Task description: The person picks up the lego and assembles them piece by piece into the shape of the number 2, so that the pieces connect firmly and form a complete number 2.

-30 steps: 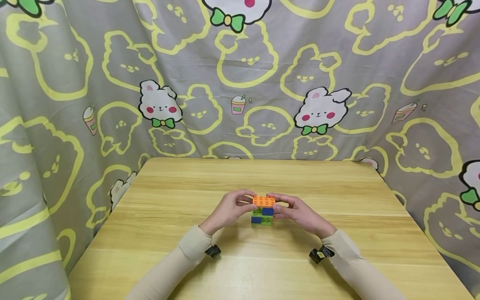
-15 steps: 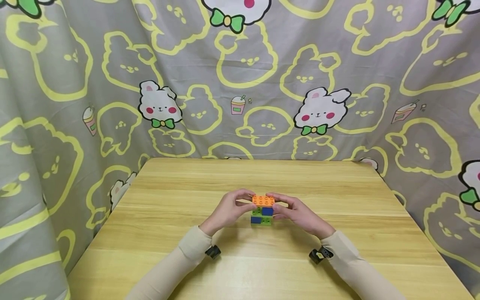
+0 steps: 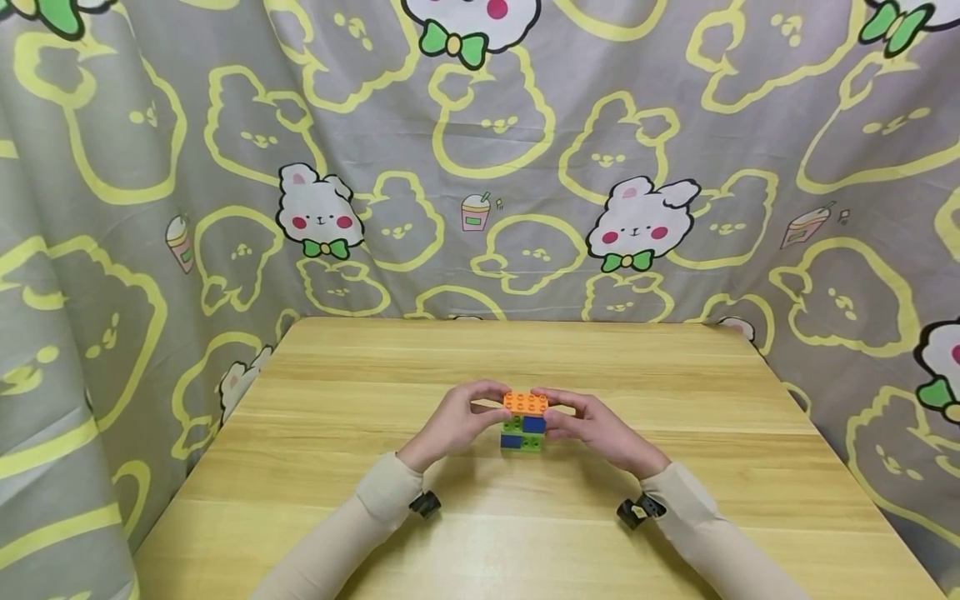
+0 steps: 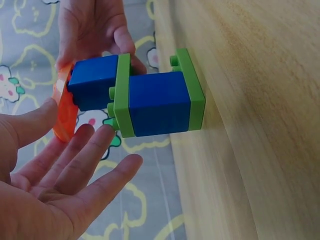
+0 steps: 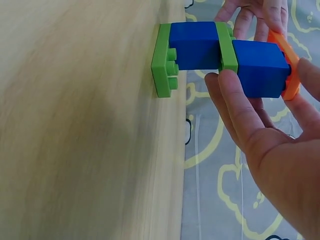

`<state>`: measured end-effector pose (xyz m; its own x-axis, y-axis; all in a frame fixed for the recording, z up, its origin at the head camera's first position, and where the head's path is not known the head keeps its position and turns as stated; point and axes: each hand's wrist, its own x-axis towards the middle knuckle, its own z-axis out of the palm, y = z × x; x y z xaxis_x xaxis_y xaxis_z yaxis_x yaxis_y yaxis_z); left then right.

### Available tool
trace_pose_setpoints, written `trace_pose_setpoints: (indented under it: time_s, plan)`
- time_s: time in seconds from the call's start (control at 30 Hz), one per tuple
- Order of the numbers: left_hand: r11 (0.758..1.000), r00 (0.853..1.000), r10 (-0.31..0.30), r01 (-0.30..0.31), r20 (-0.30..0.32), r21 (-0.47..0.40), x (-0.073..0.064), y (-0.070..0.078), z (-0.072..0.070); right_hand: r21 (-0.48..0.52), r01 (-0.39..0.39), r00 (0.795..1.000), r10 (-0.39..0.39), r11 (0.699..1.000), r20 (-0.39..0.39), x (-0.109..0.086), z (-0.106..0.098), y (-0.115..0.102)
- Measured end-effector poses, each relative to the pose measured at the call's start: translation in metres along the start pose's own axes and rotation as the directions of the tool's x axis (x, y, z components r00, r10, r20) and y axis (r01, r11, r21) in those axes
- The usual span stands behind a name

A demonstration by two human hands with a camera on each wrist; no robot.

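Note:
A small tower of toy building bricks stands on the table. At its base is a thin green brick (image 4: 196, 95), bearing a blue brick (image 4: 159, 104) on the left half. A second thin green brick (image 4: 123, 95) lies above that, with another blue brick (image 5: 261, 69) on its right half. Topmost is a thin orange brick (image 3: 526, 404); some blue studs show just under it in the right wrist view. My left hand (image 3: 456, 421) pinches the orange brick's left end between thumb and fingers. At the other end, my right hand (image 3: 609, 427) pinches it likewise, its lower fingers beside the tower.
The wooden table (image 3: 360, 358) reaches back to a grey curtain (image 3: 525, 192) with yellow cartoon outlines. Curtain also hangs along the left and right sides. A black strap mount (image 3: 425, 504) sits at the left wrist, and a similar black mount (image 3: 637, 510) at the right.

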<state>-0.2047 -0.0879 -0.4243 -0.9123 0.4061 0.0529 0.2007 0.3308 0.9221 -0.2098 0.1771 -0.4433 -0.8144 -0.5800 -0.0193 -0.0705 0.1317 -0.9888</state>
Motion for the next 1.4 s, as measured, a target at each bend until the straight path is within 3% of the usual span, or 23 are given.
trace_pose_setpoints:
  time_s: [0.3, 1.4]
  plan:
    - [1.000, 1.000, 0.028, -0.028, -0.001, -0.004, 0.0000, -0.0018, 0.0001, -0.018, 0.003, 1.000, -0.003, 1.000, -0.011, 0.0009, 0.0003, 0.0020]
    - [1.000, 1.000, -0.002, 0.002, 0.007, 0.017, 0.0022, -0.0047, -0.0013, -0.080, 0.003, 1.000, -0.005, 0.997, -0.025, 0.0029, 0.0028, 0.0022]
